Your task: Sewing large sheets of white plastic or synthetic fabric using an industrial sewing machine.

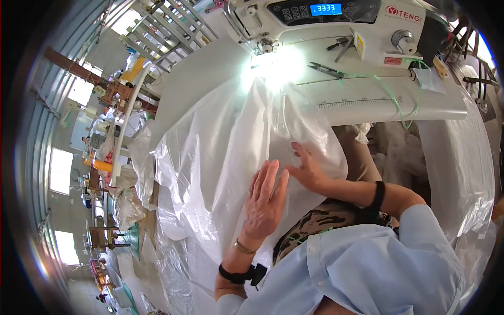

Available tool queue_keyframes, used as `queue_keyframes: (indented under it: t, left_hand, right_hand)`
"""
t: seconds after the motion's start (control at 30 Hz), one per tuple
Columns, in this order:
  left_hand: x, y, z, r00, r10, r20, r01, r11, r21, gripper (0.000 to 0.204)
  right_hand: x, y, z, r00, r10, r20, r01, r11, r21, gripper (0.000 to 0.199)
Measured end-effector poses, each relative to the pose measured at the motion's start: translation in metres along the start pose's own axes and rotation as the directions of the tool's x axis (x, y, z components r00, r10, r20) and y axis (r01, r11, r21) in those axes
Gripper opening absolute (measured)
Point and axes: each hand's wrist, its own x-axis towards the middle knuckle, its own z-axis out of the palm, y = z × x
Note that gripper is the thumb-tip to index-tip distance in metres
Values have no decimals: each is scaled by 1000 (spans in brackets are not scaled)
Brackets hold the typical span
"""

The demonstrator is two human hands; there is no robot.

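A large, translucent white plastic sheet (220,136) drapes from the sewing machine (367,37) down over my lap. Its gathered far end reaches under the machine's needle area, where bright lamp glare hides the detail. My left hand (264,202) rests against the sheet near the middle, fingers stretched out and pointing toward the machine. Just right of it, my right hand (310,170) lies on the sheet with thumb and fingers apart. Neither hand visibly grips the plastic. Folds run between the hands and the needle area.
Thread snips (325,69) lie on the machine table (367,107), with loose green thread (391,92) trailing rightward. A small dark tool (344,48) sits beside the machine. More plastic sheeting (459,163) hangs at the right. A metal rack (165,34) stands at the far left.
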Motion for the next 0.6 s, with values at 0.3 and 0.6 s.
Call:
queue_keyframes:
  t: [0.3,0.6]
  left_hand:
    - [-15,-75,21,904,-295,-311,413,793,448,60]
    - [-30,-70,12,938,-112,-328,238,896,375,18]
  right_hand:
    - [8,-42,-29,742,-96,664,-361,777,516,18]
    - [-12,-40,-73,583,4,812,-423,855,299,26]
